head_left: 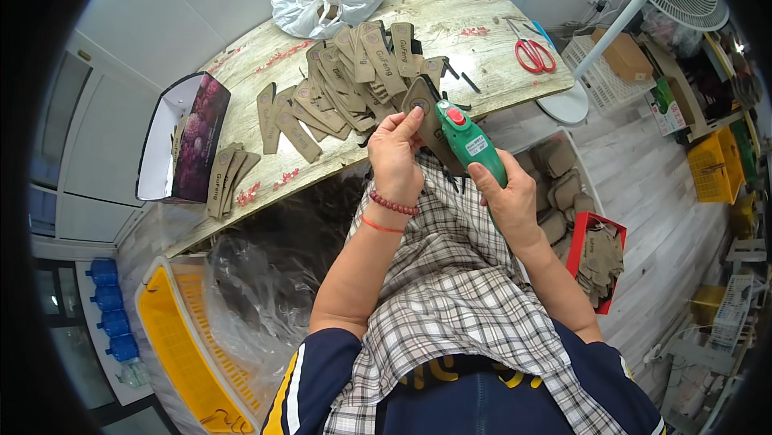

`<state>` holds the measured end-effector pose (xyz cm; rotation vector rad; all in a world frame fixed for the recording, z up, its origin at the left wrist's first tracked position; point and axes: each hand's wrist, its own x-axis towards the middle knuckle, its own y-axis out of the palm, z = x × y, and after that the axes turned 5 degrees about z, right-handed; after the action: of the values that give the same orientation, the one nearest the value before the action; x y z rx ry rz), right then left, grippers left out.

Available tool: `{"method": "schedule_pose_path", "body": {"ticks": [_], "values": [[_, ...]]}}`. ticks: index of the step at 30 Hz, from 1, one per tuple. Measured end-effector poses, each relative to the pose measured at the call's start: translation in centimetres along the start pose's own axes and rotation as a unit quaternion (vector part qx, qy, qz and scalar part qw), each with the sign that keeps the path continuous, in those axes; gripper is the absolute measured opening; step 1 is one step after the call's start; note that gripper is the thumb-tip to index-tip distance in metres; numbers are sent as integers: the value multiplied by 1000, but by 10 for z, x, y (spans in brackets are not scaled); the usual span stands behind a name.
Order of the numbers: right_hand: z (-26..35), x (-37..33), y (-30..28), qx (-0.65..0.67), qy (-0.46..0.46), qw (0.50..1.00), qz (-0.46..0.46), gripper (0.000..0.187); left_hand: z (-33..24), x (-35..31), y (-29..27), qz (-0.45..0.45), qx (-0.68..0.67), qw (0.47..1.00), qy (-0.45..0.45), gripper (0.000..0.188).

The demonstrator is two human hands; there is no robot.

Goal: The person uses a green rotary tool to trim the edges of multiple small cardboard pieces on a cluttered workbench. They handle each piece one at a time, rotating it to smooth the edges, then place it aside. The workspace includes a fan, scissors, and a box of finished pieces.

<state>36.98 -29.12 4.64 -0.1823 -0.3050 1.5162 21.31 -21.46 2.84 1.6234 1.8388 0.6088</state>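
Green tool (469,139) in right hand (510,195), pointing forward-left, brown tab (431,131) beside, likewise slanted

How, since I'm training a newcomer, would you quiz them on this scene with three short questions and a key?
1. Which hand grips the green tool?
2. True or false: the red-handled scissors lie on the table.
3. The left hand pinches: (a) a white bag, (b) a brown patch, (c) a red box.

Key:
1. The right hand.
2. True.
3. b.
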Motion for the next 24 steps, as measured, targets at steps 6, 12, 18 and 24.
{"method": "schedule_pose_path", "body": {"ticks": [6, 12, 18, 24], "values": [[8, 3, -3, 5, -7, 1000, 7, 43, 7, -9, -14, 25, 35, 999, -3, 7], [3, 3, -10, -17, -3, 1000, 25, 42, -11, -11, -16, 1, 76, 996, 36, 5], [4, 2, -12, -38, -11, 998, 41, 43, -21, -4, -29, 30, 110, 992, 59, 8], [8, 2, -16, -43, 2, 997, 68, 43, -37, 0, -39, 55, 185, 979, 59, 8]]}}
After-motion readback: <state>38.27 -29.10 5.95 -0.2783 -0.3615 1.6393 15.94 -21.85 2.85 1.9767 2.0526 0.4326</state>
